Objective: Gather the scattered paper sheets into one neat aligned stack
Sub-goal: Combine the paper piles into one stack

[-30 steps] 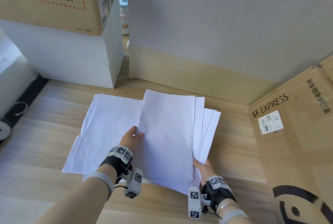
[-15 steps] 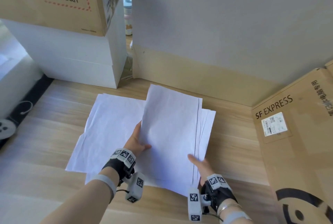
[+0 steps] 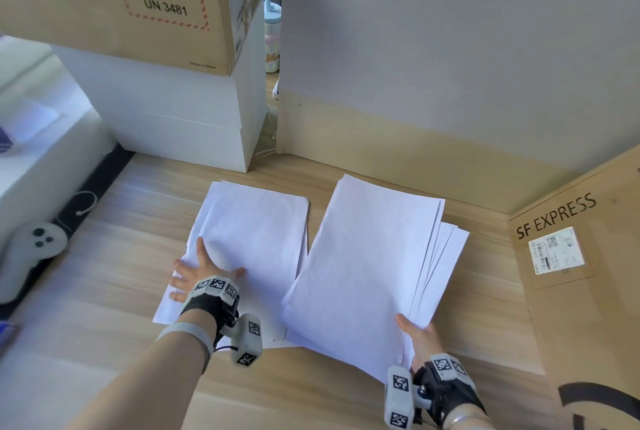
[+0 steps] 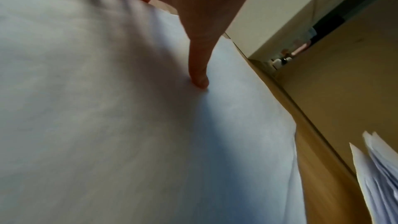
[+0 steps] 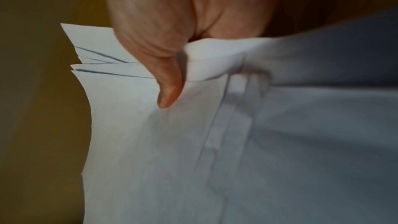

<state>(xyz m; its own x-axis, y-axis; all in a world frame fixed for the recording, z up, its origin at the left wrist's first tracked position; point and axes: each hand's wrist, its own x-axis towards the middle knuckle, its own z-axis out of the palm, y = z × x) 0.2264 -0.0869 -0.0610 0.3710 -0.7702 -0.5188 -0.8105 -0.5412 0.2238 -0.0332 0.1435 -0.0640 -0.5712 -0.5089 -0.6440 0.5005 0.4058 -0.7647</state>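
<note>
Left hand (image 3: 204, 273): fingers spread flat, palm down, pressing on the near left part of the loose sheets (image 3: 249, 242); in the left wrist view one straight finger (image 4: 199, 74) touches the white paper.
Right hand (image 3: 420, 338): grips the gathered bundle (image 3: 363, 267) at its near right corner, thumb (image 5: 169, 89) on top of the sheets, the other fingers hidden beneath.
Gathered bundle: held to the right of the loose sheets, its near left edge overlapping them; the edges are fanned, with several sheets stepping out along the right side, so it is not squared up. The right wrist view shows the corners splayed beside the thumb.
Loose sheets: a few white pages lying flat on the wooden tabletop (image 3: 114, 291), roughly overlapped, left of centre.
Wrist gear: black straps with grey marker-tagged camera blocks on both wrists.
Back left: a white box (image 3: 180, 118) on the tabletop with a brown carton (image 3: 104, 3) marked "UN 3481" on top of it.
Far left: a pale grey game controller (image 3: 31, 249) at the edge of the tabletop, on a dark strip.
Right: a large brown carton (image 3: 588, 291) printed "SF EXPRESS", bearing a white shipping label, near the bundle but apart from it.
Backdrop: a grey wall (image 3: 450, 48) with a tan lower band.
</note>
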